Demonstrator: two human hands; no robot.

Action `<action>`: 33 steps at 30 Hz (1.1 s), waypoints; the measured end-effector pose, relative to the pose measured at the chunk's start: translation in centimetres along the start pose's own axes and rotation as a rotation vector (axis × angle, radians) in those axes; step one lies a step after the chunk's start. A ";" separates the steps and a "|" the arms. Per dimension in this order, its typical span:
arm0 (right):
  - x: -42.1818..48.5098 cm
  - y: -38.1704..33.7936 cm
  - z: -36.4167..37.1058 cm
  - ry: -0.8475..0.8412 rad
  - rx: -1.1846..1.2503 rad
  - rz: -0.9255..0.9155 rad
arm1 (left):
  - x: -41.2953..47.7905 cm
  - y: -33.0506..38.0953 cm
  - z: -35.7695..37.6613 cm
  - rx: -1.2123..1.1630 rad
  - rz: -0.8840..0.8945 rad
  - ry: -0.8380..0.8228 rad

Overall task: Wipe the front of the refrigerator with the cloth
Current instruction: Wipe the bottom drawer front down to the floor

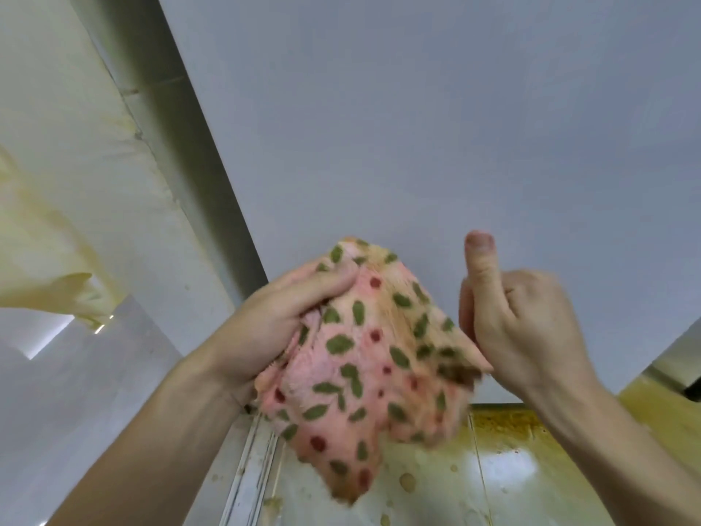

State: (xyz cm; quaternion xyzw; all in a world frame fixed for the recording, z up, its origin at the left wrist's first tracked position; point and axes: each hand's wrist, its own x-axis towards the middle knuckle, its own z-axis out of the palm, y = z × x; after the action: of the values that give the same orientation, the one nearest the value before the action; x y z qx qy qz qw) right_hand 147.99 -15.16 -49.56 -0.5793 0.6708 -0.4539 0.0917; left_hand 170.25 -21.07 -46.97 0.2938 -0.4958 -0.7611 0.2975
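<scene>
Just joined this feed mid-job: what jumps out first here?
A pink fleecy cloth with green leaves and red dots, bunched at centre frame, stands out first. The left hand grips its upper left part and the right hand, thumb raised, holds its right edge. Behind them the pale grey refrigerator front fills the upper frame.

The cloth (364,358) hides the left hand's (280,320) fingertips.

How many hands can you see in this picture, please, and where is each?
2. The left hand grips the cloth at its upper left. The right hand, thumb up and fingers curled, sits at the cloth's right edge; whether it holds the cloth is unclear.
</scene>
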 end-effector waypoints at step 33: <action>-1.4 0.9 -0.7 -0.090 0.490 0.090 | -0.1 -2.7 0.3 0.441 0.463 0.333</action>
State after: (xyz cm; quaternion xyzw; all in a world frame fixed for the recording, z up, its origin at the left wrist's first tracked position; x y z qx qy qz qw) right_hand 147.35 -13.67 -50.41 -0.5289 0.5612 -0.5722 0.2792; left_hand 169.65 -19.96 -49.33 0.3508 -0.6463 -0.4900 0.4681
